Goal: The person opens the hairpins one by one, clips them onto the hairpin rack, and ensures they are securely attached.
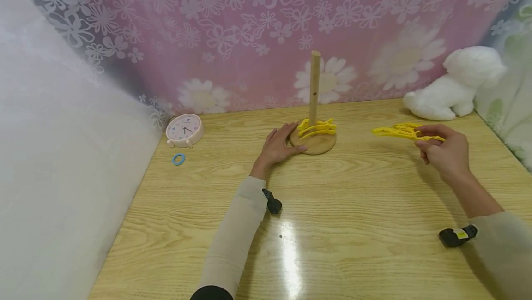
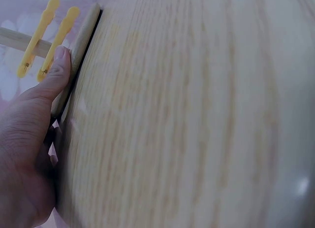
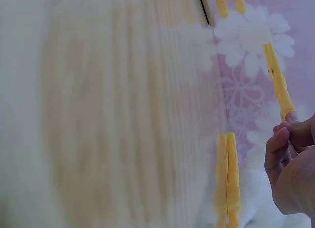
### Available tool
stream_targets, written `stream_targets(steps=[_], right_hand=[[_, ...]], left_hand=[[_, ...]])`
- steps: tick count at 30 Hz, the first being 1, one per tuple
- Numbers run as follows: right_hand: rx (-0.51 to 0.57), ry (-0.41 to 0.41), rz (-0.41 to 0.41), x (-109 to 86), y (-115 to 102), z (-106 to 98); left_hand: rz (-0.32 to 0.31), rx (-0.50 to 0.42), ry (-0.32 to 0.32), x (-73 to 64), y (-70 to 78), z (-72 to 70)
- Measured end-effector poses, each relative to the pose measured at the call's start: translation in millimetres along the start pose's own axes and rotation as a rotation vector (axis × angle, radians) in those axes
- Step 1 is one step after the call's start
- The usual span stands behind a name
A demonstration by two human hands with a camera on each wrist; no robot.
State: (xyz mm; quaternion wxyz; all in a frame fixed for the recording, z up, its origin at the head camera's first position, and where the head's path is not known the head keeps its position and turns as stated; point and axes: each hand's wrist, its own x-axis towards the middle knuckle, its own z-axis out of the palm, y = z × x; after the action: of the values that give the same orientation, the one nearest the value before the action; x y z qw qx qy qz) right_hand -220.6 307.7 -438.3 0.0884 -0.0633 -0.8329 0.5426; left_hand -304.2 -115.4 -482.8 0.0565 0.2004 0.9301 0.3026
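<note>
Pink floral cloth (image 1: 249, 23) is beyond both grips, meeting the counter's back edge. Wood-grain counter (image 1: 353, 189) sits under both. Its left edge runs along a white side surface (image 1: 62, 161), well left of the left grip; right edge meets a leaf-print cloth (image 1: 517, 74), closer to the right grip. Near edge is out of frame. Room to move: wide stretch between the grips, more on the person's side of each.

White plush animal (image 1: 440, 92) is beyond the right grip, near the back right corner, tight that way. Wooden stand (image 1: 314, 76): upright post, round base. Left grip (image 1: 279, 147) has the base by its left rim, thumb in front, fingers behind. Right grip (image 1: 450, 153) pinches a yellow clip (image 1: 390, 132), lifted off the counter, pointing left at the stand.

Clock (image 1: 184, 130) is well left of the left grip; dial print too small to read. Black wrist cameras (image 1: 453, 237) sit behind each grip; right one's yellow label (image 1: 461, 234) is illegible.

Two stand clips (image 1: 319, 130) sit at the post's foot, just right of the left grip; can't tell if they ring it. Spare clip (image 3: 233, 176) is on the counter just beyond the right grip. Blue ring (image 1: 178, 163) is left of the left grip, just below the clock.
</note>
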Motion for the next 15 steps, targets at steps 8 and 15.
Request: stream_targets(steps=[8,15], right_hand=[[0.049,-0.009,0.002,10.3,-14,35],[0.048,0.006,-0.014,17.1,-27,64]], left_hand=[[-0.009,-0.015,-0.004,0.2,0.6,-1.6],[-0.013,-0.012,-0.010,0.3,-1.0,-0.5]])
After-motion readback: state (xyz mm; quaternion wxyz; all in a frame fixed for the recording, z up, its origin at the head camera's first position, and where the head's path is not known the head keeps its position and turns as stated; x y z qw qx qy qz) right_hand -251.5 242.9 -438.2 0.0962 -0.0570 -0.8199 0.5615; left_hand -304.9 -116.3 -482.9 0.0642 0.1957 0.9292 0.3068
